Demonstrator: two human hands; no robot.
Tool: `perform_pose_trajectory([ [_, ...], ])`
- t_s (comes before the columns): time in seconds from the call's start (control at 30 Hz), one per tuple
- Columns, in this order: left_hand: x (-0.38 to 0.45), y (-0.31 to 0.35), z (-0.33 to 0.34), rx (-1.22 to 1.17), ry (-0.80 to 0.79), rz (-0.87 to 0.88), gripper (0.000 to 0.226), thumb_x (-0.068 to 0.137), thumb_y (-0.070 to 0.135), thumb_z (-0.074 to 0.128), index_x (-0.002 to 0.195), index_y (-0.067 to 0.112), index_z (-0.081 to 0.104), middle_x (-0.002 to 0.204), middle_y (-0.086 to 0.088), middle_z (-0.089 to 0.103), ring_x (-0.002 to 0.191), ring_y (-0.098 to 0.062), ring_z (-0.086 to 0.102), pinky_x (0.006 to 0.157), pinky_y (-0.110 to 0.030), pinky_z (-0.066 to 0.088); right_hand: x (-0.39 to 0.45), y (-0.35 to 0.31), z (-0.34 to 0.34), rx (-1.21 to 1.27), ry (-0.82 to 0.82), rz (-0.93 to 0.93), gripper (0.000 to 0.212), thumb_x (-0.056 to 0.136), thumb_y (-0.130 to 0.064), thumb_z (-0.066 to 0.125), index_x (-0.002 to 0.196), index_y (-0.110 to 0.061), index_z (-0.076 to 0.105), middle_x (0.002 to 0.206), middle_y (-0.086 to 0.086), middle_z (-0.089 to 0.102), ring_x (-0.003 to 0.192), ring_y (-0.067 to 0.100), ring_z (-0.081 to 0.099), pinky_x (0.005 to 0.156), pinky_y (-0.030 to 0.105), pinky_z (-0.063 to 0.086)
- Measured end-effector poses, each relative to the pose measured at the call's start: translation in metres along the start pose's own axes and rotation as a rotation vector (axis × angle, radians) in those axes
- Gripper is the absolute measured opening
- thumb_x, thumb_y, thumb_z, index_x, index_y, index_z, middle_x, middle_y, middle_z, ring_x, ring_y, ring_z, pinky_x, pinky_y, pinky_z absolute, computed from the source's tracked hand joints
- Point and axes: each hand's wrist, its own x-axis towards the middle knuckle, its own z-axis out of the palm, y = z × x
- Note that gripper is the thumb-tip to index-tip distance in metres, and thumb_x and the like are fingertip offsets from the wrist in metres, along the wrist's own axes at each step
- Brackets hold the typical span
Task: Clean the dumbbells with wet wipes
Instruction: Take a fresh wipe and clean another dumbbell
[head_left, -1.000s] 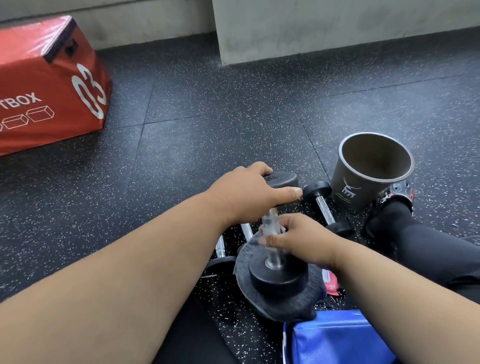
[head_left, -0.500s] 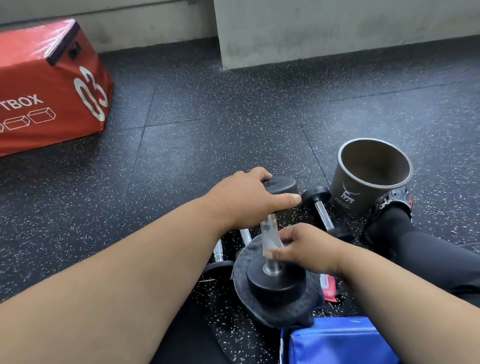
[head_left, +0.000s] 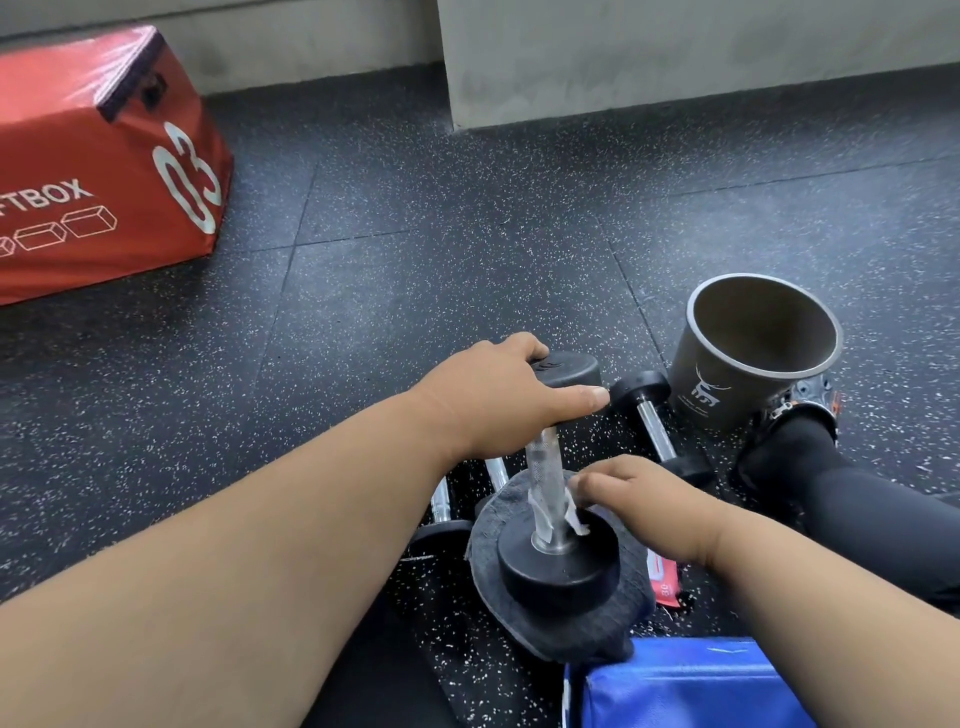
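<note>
1. Two hands are working on one upright dumbbell (head_left: 550, 499): its long axis is standing nearly vertical, lower head resting on a grey cloth (head_left: 566, 623) on the floor (head_left: 467, 260), directly in front of the person.
2. The left hand (head_left: 493, 400) is gripping the upper head from above, thumb and fingers curled round its rim, steadying it.
3. The right hand (head_left: 644, 499) is pinching a wet wipe (head_left: 545, 506) against the lower handle, just above the bottom head; it is the nearer hand to the part likely to be wiped next.
4. Three more dumbbells seem to be lying flat behind: one (head_left: 660, 421) toward the cup (head_left: 753, 358), two partly hidden under the left forearm.
5. One red box (head_left: 104, 171), one blue bag (head_left: 691, 691) and one red packet (head_left: 665, 577) are sitting nearby.
</note>
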Motion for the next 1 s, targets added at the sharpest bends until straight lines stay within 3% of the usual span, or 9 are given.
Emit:
perform_pose_trajectory([
  [0.07,0.001,0.0,0.0,0.001,0.0,0.001,0.087,0.077,0.094,0.057,0.146,0.042,0.049,0.124,0.001,0.061,0.108,-0.021,0.061,0.094,-0.039,0.051,0.003,0.003,-0.004,0.054,0.006,-0.002,0.041,0.08,-0.044,0.056,0.088,-0.01,0.078,0.091,0.005,0.078,0.09,0.019,0.069,0.102,0.049,0.052],
  [0.13,0.002,-0.001,0.0,0.002,-0.007,-0.002,0.086,0.078,0.093,0.057,0.146,0.042,0.048,0.123,0.001,0.06,0.106,-0.021,0.061,0.091,-0.038,0.05,0.005,0.007,-0.003,0.076,-0.022,-0.017,0.031,0.079,-0.039,0.062,0.084,-0.012,0.074,0.084,0.004,0.073,0.083,0.015,0.063,0.093,0.046,0.053],
  [0.2,0.002,-0.001,-0.001,0.001,-0.009,-0.004,0.084,0.079,0.093,0.057,0.145,0.042,0.049,0.121,0.002,0.061,0.104,-0.02,0.061,0.089,-0.038,0.05,0.007,0.011,-0.003,0.144,-0.058,-0.039,0.01,0.086,-0.021,0.07,0.081,-0.012,0.072,0.082,0.001,0.071,0.08,0.014,0.061,0.082,0.04,0.052],
  [0.3,0.004,-0.001,-0.002,-0.005,-0.009,-0.003,0.082,0.08,0.092,0.057,0.143,0.041,0.05,0.119,0.004,0.063,0.102,-0.018,0.062,0.089,-0.038,0.052,0.009,0.014,-0.004,0.225,-0.133,-0.05,0.014,0.093,-0.001,0.077,0.083,-0.009,0.07,0.08,0.002,0.073,0.076,0.012,0.064,0.073,0.026,0.052],
  [0.47,0.005,0.0,-0.003,-0.002,0.0,-0.009,0.081,0.081,0.091,0.057,0.143,0.038,0.051,0.109,0.01,0.065,0.1,-0.017,0.063,0.086,-0.037,0.051,0.014,0.013,0.001,0.335,-0.092,-0.048,0.034,0.082,0.0,0.089,0.087,-0.007,0.056,0.074,0.005,0.07,0.07,0.016,0.065,0.068,0.026,0.054],
  [0.6,0.005,0.002,-0.003,-0.01,0.004,-0.008,0.08,0.083,0.089,0.057,0.143,0.037,0.052,0.105,0.013,0.065,0.099,-0.016,0.064,0.086,-0.037,0.051,0.015,0.006,0.003,0.505,-0.129,-0.024,0.034,0.085,-0.007,0.086,0.108,-0.003,0.061,0.09,0.011,0.076,0.082,0.021,0.071,0.078,0.028,0.059],
  [0.7,0.006,0.002,-0.002,0.001,0.004,-0.008,0.081,0.083,0.09,0.057,0.143,0.037,0.052,0.111,0.009,0.067,0.101,-0.018,0.065,0.089,-0.038,0.052,0.012,0.003,-0.001,0.521,-0.163,-0.024,0.029,0.095,-0.009,0.073,0.121,0.002,0.067,0.107,0.012,0.08,0.099,0.019,0.075,0.09,0.025,0.056],
  [0.87,0.006,0.001,-0.001,0.004,0.007,-0.001,0.079,0.081,0.091,0.057,0.14,0.039,0.052,0.114,0.007,0.067,0.1,-0.017,0.065,0.093,-0.039,0.054,0.012,0.008,-0.003,0.477,-0.228,0.012,0.024,0.092,-0.005,0.076,0.116,-0.002,0.078,0.109,0.021,0.08,0.096,0.023,0.077,0.088,0.028,0.059],
  [1.0,0.005,0.002,-0.001,0.002,0.01,0.001,0.078,0.081,0.091,0.058,0.139,0.039,0.053,0.113,0.008,0.067,0.1,-0.016,0.065,0.091,-0.038,0.054,0.014,0.01,0.002,0.255,-0.158,0.006,0.018,0.081,-0.016,0.091,0.095,-0.013,0.081,0.084,0.007,0.077,0.077,0.015,0.068,0.076,0.028,0.054],
])
